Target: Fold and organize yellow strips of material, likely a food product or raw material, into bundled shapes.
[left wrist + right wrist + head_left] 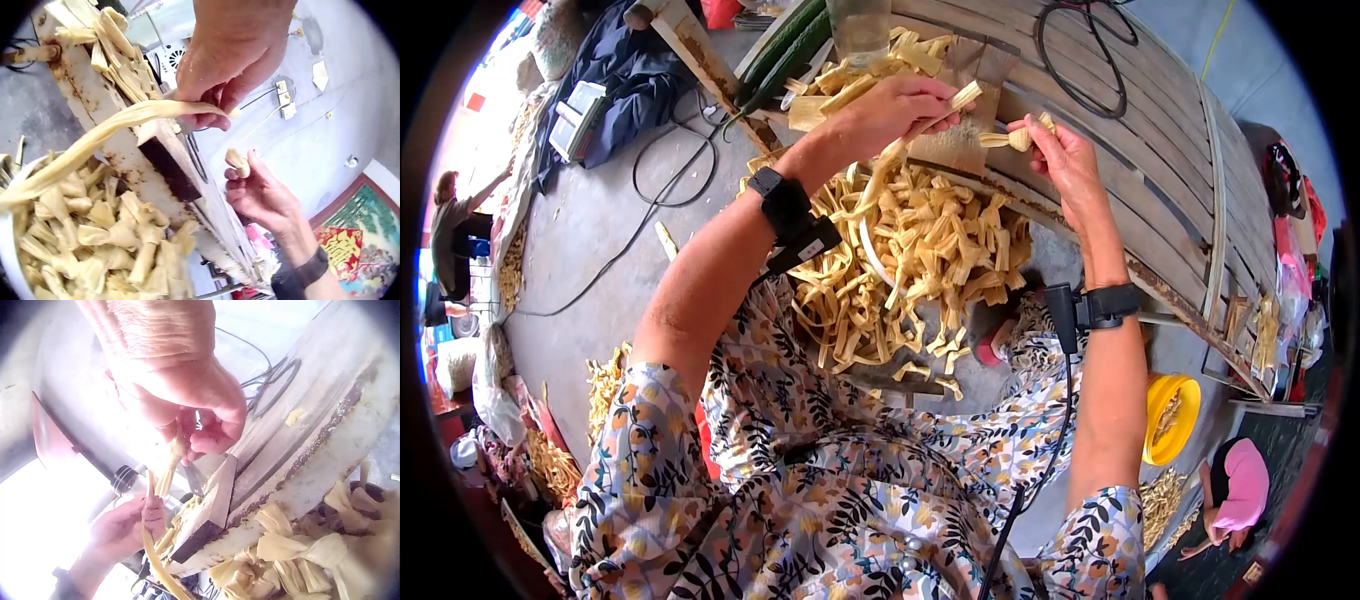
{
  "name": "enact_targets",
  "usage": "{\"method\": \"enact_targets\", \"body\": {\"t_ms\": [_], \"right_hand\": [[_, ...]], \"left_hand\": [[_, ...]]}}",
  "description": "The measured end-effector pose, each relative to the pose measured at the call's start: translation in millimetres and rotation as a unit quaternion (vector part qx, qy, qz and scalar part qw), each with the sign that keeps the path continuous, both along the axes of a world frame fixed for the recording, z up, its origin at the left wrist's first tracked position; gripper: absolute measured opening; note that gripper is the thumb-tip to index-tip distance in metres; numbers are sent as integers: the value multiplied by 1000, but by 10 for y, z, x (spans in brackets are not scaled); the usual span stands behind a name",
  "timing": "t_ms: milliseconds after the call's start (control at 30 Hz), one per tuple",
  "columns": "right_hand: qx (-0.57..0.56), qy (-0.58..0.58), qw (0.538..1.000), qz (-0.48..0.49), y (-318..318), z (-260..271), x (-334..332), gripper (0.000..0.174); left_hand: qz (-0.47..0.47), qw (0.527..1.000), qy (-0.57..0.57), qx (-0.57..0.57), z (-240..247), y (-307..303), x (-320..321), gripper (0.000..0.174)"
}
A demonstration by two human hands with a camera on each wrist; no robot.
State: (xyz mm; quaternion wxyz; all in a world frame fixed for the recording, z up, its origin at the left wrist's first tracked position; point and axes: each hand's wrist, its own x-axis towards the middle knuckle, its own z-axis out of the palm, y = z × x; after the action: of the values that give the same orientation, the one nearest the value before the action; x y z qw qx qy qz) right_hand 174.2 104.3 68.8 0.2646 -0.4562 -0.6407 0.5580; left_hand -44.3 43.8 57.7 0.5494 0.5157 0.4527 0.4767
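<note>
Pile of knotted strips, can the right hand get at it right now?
Probably yes: the pile lies close by, beside the slatted table, and nothing visible covers its right side. The right hand pinches a knotted piece, though, so it would likely have to release that first.

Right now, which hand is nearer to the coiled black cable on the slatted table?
Right. In the head view, the right hand appears just below the coiled black cable, not touching it; the left hand is farther off, to the cable's left.

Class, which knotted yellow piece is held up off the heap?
The knotted piece pinched in the right grip; the heaped pieces lie below, unheld.
</note>
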Motion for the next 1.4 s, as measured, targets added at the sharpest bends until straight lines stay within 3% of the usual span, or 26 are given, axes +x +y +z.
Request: {"method": "enact_targets", "body": {"t_ms": [200,233,333,367,467,567,600,633,733,767,867,933,1000,1033,1067,1133,1200,1267,1333,1400], "right_hand": [[-27,-39,995,83,-91,-112,109,23],[-23,-36,996,84,-89,-143,106,21],[-8,-103,989,108,-162,-209,72,22],[54,-139,978,147,-113,-328,115,24],[224,-87,967,81,-226,-183,106,24],[169,-2,985,14,-237,-18,-25,23],[148,23,989,3,-252,12,-68,23],[195,3,980,30,-222,-99,-106,23],[105,-11,994,16,-360,-135,-253,22],[-22,52,998,31,-244,-319,-213,20],[109,-74,990,57,-267,-326,-153,16],[93,-51,994,-1,-318,-243,-96,12],[104,-71,991,33,-226,-177,84,10],[95,-81,991,53,-207,-141,145,10],[85,-91,990,72,-215,-121,175,11],[6,-82,984,159,-343,-89,99,12],[-107,-11,949,297,-537,61,-23,18],[-148,104,931,316,-672,206,-96,25],[-175,224,906,314,-663,252,-117,32],[-190,346,870,296,-596,173,-138,37]], "left_hand": [[-28,999,18,-33,-109,-152,-34,22],[-52,994,91,-25,-92,-156,-49,21],[-51,998,38,-29,-120,-218,-9,19],[-44,998,9,-32,-129,-231,3,19],[-41,998,41,-24,-98,-242,9,18],[-6,986,164,36,-83,-244,130,14],[6,969,231,83,-52,-255,202,12],[17,946,296,129,-34,-279,287,11],[28,853,412,319,-12,-373,536,8],[44,860,400,314,-48,-402,568,9],[47,896,369,242,-46,-457,531,11],[-13,922,359,144,21,-479,394,14],[-58,947,311,61,20,-492,203,16],[-59,925,364,91,85,-499,131,16],[-69,932,352,62,95,-481,35,16],[-49,937,322,129,122,-424,-111,17],[-77,956,264,102,130,-381,-245,24],[-88,972,191,104,141,-400,-223,25],[-101,991,88,24,35,-399,-127,30],[-124,981,-137,-67,-173,-373,22,34]]}}
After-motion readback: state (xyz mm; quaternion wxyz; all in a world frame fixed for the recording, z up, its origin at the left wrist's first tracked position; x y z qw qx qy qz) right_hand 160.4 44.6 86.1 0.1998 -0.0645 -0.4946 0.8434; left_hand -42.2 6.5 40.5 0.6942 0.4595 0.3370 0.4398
